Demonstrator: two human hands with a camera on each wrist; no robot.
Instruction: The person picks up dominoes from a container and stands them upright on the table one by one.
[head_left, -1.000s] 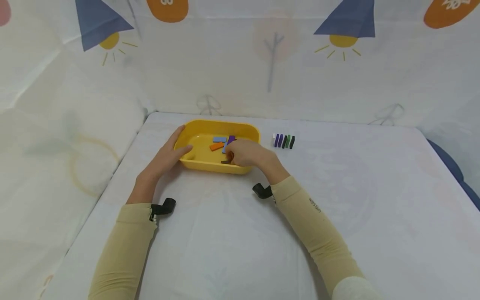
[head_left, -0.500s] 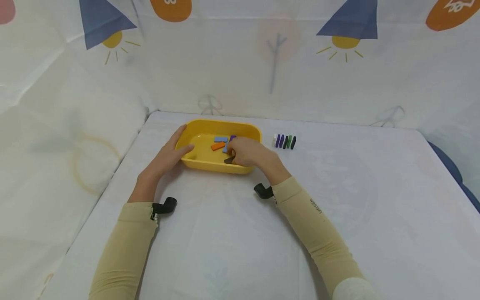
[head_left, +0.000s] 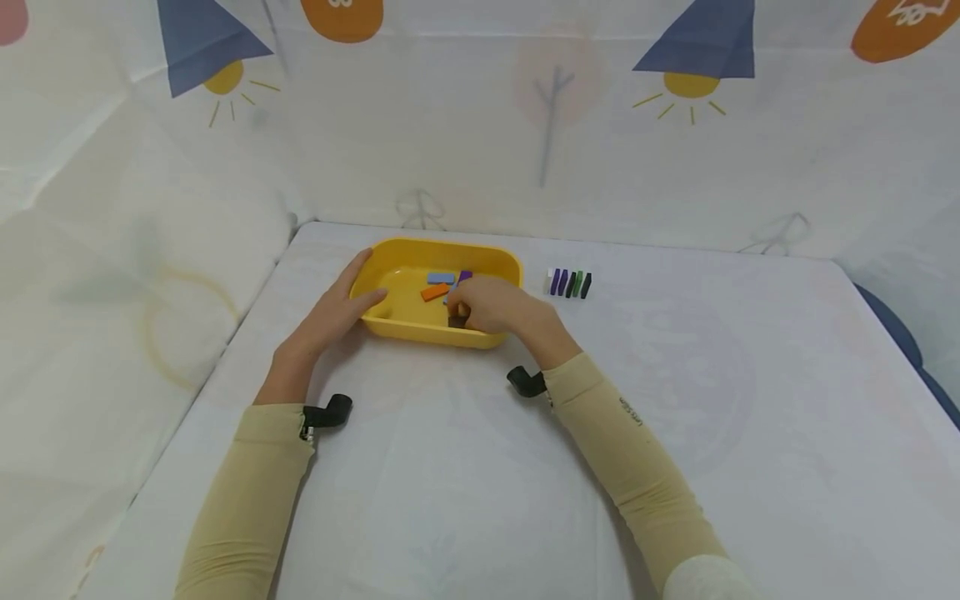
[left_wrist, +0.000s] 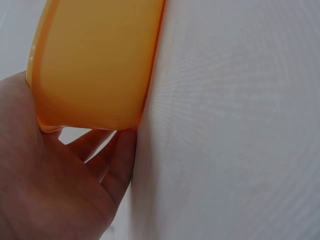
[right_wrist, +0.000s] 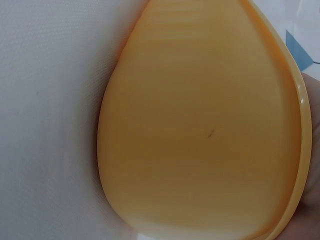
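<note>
Right hand: my fingertips have shifted slightly left, clamped on the dark block inside the tray.
Left hand: my fingers pinch its left end.
Row: six blocks on the worktop, right of the tray.

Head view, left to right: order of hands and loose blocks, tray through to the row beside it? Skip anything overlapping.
Left hand → orange block → right hand → white block → two purple blocks → dark block → green block → black block.
</note>
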